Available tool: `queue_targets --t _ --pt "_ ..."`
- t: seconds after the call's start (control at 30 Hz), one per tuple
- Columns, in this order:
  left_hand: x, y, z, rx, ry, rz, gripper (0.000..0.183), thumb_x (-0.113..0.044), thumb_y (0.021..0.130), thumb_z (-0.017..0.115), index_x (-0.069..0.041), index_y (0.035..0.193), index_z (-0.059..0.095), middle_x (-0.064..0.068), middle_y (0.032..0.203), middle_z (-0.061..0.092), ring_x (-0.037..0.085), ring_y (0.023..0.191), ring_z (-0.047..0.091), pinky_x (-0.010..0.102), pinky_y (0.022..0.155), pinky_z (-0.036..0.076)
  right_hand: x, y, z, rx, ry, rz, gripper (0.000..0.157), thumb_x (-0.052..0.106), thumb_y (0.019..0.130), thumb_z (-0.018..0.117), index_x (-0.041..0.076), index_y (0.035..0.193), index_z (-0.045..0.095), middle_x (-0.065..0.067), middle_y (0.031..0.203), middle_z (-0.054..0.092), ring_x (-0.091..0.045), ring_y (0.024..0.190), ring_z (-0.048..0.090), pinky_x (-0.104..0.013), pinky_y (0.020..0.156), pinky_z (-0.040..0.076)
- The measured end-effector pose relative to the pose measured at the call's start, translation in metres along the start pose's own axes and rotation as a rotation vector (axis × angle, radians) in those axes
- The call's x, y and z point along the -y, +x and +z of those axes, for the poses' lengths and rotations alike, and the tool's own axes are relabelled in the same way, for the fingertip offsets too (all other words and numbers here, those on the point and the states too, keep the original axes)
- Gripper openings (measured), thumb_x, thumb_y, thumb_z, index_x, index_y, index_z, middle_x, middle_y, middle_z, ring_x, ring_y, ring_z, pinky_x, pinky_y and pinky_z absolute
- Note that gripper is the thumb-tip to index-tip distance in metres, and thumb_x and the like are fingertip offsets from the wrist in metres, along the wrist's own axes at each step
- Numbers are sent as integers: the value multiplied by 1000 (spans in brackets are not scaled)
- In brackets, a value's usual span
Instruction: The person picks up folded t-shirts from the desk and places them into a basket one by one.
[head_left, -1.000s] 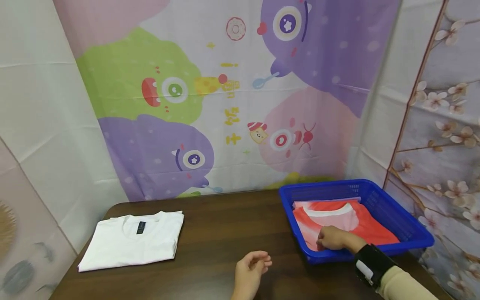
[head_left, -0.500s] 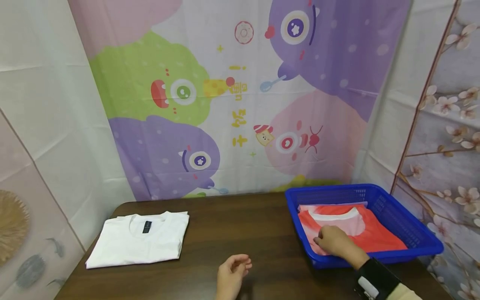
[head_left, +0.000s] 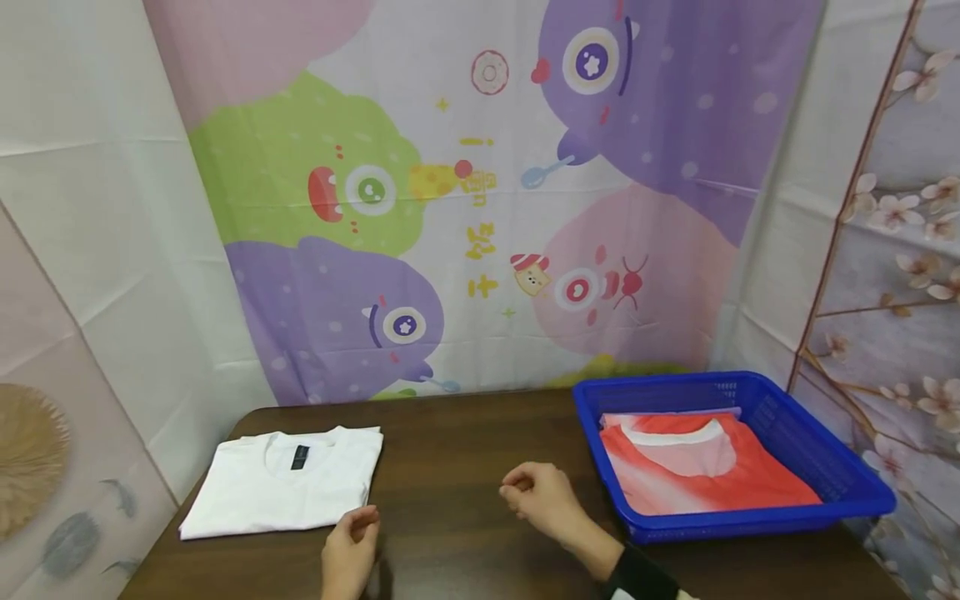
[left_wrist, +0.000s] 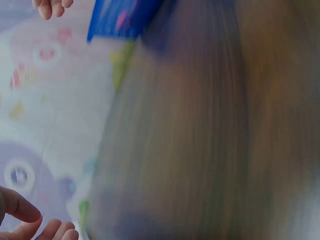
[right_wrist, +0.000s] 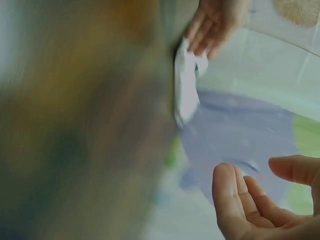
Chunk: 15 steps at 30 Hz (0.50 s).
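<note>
A folded white T-shirt (head_left: 281,492) with a dark neck label lies at the left of the table. My left hand (head_left: 351,550) hovers at its near right corner, fingers loosely bent, holding nothing. Over the middle of the table is my right hand (head_left: 546,502), its fingers relaxed and nothing between them; the right wrist view shows a gap between thumb and fingertips (right_wrist: 227,175). To the right stands a blue plastic basket (head_left: 750,523). Inside it a folded red and pink T-shirt (head_left: 757,475) with a white neckband lies flat.
The dark wooden table (head_left: 457,467) runs back to a curtain (head_left: 480,350) printed with cartoon monsters. A flowered curtain (head_left: 892,333) hangs at the right, beside the basket. Pale cloth (head_left: 150,292) closes off the left side.
My right hand has left the basket and moved left over the table. My left hand has moved left toward the white T-shirt. The red T-shirt stays in the basket.
</note>
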<state>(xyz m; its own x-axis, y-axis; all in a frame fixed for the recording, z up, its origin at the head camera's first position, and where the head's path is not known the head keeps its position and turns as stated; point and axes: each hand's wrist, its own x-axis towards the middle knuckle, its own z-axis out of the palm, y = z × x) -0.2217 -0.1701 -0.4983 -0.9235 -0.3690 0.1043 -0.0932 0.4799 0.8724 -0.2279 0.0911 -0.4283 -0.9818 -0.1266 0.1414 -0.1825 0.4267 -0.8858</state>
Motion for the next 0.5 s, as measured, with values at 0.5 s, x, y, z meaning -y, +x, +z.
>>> queue_targets --t 0.5 --pt "62 54 -74 -215 -316 -372 53 -8 89 49 16 135 41 8 78 63 -11 56 45 8 54 39 -9 41 164 154 706 566 49 11 89 63 -18 126 48 -36 113 63 -40 104 67 -44 92 56"
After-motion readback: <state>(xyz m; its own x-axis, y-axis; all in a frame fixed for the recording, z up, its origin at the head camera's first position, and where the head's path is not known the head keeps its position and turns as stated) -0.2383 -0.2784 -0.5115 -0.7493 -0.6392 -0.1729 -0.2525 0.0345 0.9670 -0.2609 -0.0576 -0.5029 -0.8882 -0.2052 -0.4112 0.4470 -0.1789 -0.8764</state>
